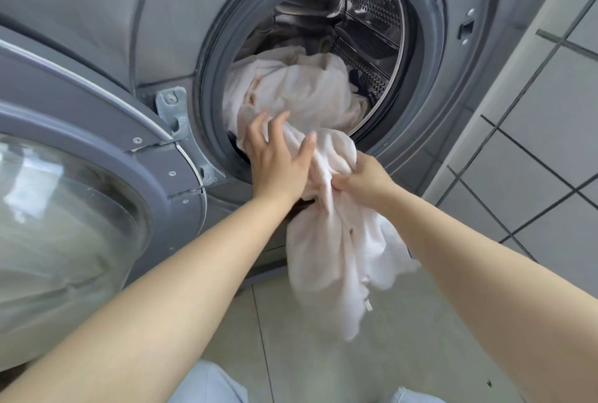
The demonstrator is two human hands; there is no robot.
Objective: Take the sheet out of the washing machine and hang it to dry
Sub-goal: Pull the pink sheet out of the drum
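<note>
**Sheet halfway out of the drum**

Nearest us, our knees are showing above the pale tiled floor (323, 354). We are gripping the sheet (336, 241) with our right hand (362, 181), fingers curled tight around a bunched fold. Our left hand (278, 160) is lying on the cloth just beside it, fingers spread and fairly straight, thumb pressing the fabric. The sheet is running as one long rope: its loose end is hanging down toward the floor, its other end is trailing up and back over the grey rubber seal (220, 85) into the drum (365, 24), where the rest is lying heaped. The open door (81, 176) is crowding our left side. To the right, a tiled wall (534, 130) is standing close to the washing machine (97, 14).
</note>
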